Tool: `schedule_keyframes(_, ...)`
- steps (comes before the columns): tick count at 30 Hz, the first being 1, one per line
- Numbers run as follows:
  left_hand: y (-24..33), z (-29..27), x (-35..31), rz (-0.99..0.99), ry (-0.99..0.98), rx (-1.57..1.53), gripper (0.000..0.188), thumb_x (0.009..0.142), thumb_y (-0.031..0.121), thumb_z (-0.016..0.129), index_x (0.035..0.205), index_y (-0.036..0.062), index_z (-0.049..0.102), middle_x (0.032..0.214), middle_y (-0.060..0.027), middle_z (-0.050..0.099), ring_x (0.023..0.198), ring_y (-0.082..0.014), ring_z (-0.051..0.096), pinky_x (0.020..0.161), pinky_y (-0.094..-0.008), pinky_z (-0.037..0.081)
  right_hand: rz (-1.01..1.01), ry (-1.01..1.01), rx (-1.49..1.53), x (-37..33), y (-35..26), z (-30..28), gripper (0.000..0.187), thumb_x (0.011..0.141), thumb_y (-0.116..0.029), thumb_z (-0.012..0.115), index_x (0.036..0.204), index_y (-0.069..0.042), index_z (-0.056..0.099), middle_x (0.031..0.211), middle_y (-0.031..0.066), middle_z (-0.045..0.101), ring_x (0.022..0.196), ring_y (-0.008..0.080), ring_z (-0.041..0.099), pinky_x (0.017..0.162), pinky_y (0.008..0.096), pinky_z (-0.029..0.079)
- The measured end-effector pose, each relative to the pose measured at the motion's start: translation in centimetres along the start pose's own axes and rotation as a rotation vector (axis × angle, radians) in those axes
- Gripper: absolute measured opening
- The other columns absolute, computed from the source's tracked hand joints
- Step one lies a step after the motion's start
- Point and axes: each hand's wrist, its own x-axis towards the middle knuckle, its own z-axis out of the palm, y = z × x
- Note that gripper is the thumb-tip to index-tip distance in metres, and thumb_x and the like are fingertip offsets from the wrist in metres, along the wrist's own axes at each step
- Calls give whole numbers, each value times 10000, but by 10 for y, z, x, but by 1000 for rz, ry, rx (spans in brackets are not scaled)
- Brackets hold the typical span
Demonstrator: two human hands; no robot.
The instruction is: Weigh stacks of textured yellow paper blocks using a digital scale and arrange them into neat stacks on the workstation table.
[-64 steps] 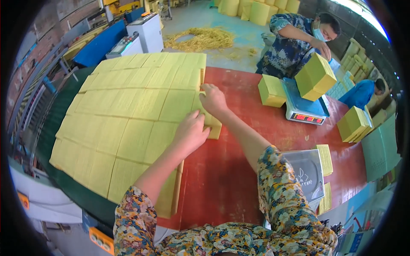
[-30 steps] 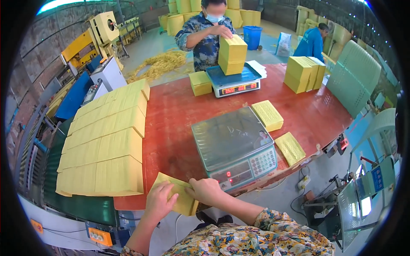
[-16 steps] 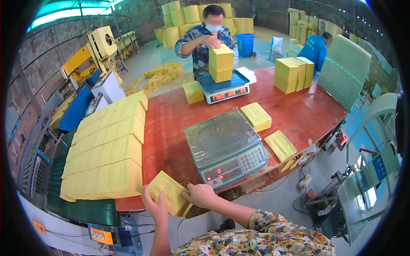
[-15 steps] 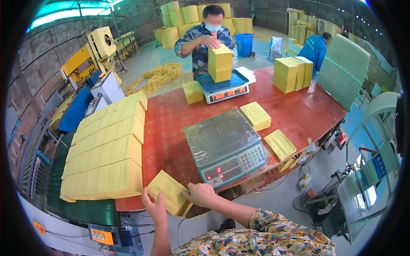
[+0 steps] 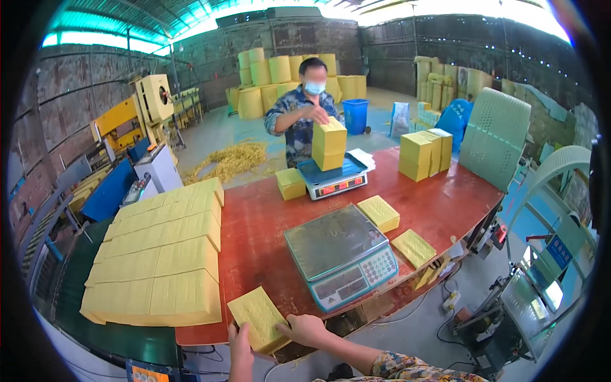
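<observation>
Left bundles: rows of yellow paper bundles [image 5: 153, 267] sit packed together across a dark green belt [image 5: 60, 286] and the red table [image 5: 254, 242].
My left hand [image 5: 240, 350]: it is at the left side of my paper stack, thumb and forefinger a little apart at its edge; my other fingers are hidden, so I cannot tell whether I am squeezing.
My paper stack [image 5: 258, 315]: yellow and embossed on top, it lies between my two hands at the table's near edge, turned at an angle.
My right hand [image 5: 305, 330]: thumb and forefinger are clamped on the stack's near-right corner, thumb over the top.
Co-worker's hand [image 5: 316, 114]: it rests on a tall yellow stack [image 5: 329, 146] on the far scale [image 5: 334, 186].
Near scale [image 5: 340, 254]: grey-topped, it stands just right of and beyond my stack.
Right packs: two low yellow packs [image 5: 379, 213] lie beside this scale.
</observation>
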Motion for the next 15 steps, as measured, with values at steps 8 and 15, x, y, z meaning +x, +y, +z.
schedule_keyframes(8,11,-9,20,-60,-152,108,488,943,190,583,1369,-12,456,1242,-119,582,1119,-205,569,965,-351,455,25,123,4,3,-5,7,550,930,-546,520,905,-21,681,776,204,702,763,381,699,694,495,543)
schedule_keyframes(15,15,-25,28,-296,-254,131,588,901,379,660,1344,36,480,1221,-117,596,1063,-234,621,784,-447,548,69,117,44,5,-7,6,538,932,-545,517,885,-33,676,712,147,700,726,331,705,698,464,549)
